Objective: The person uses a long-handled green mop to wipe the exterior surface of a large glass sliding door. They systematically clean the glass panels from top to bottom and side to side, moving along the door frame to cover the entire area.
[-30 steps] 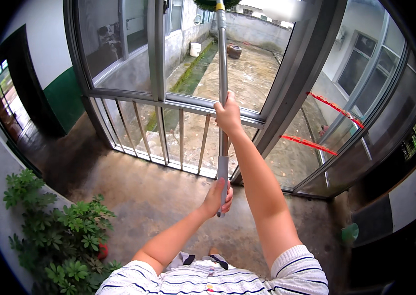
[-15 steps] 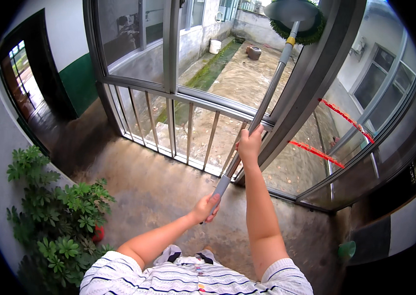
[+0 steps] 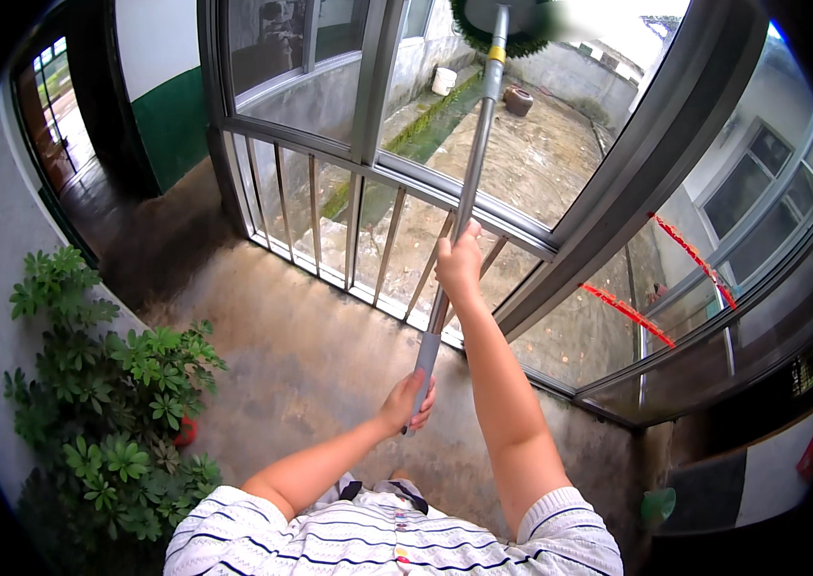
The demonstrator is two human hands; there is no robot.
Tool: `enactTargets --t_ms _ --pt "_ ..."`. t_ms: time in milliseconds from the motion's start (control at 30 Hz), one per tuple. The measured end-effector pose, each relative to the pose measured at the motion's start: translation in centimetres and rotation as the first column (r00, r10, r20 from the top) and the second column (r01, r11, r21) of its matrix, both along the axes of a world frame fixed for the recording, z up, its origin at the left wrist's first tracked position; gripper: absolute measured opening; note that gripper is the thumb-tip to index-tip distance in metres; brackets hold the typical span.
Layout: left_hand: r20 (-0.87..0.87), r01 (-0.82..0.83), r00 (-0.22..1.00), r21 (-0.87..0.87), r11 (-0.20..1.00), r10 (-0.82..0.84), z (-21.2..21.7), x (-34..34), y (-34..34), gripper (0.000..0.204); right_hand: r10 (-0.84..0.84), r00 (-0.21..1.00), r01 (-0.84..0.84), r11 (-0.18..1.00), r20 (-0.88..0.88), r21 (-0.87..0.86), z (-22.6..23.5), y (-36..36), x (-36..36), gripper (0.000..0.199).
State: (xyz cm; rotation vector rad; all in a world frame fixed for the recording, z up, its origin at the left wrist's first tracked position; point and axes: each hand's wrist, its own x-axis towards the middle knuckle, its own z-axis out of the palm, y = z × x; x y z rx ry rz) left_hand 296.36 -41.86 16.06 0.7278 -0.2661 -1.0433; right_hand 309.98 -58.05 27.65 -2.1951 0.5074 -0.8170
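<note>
Green-fringed mop (image 3: pixel 471 178) — raised, slightly tilted.

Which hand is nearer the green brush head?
Right. The right hand grips the metal pole below the green brush head; the left hand holds the grey handle at the pole's lower end, farther away.

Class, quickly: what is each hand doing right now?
Left hand: closed, holding the pole's grey grip.
Right hand: closed around the pole, higher up.
</note>
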Motion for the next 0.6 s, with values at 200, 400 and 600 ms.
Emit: enactTargets --t_ms 200,400,600 --pt "-0.122 0.004 0.992 -0.105 0.994 -0.017 -0.7 -0.3 -0.1 0.051 0.089 0.989 -0.088 0.996 -0.119 0.016 -0.1 2.4 1.5 0.048" --pt "-0.124 0.06 0.99 -0.106 0.993 -0.073 0.2 -2.4 -2.4 0.05 0.154 0.988 -0.153 0.979 0.0 0.133 0.5 0.1 -0.9 0.045" --pt "-0.118 0.111 0.985 -0.109 0.988 -0.124 0.1 -7.1 -7.3 0.05 0.148 0.989 -0.151 0.967 0.031 0.204 -0.1 -5.0 -5.6 0.044"
